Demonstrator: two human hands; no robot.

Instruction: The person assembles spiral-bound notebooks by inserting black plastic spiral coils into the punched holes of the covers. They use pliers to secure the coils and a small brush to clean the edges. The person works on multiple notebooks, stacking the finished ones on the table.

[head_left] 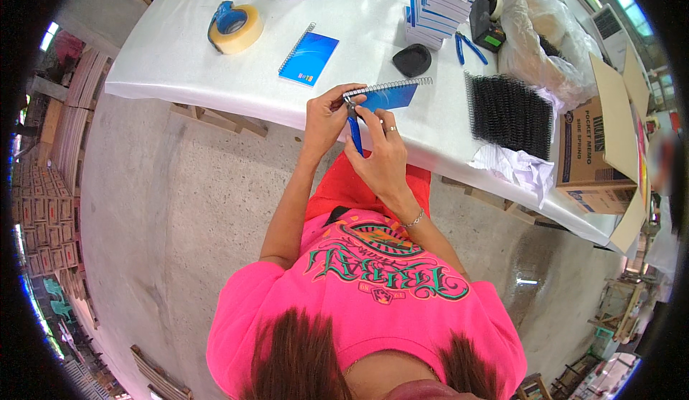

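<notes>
My left hand (324, 116) pinches the left end of a small blue spiral notebook (386, 95) that lies at the near edge of the white table (179, 62). My right hand (382, 154), with a ring and a bracelet, grips blue-handled pliers (354, 128) whose jaws meet the notebook's wire coil at its left end. The pliers' handles point down toward my body. Both hands touch each other over the table edge.
A finished blue notebook (308, 57) and a tape dispenser (235, 28) lie to the left. Stacks of notebooks (438, 5), a black dish (412, 59), more blue pliers (468, 47), black spiral coils (509, 113) and a cardboard box (599, 149) sit to the right.
</notes>
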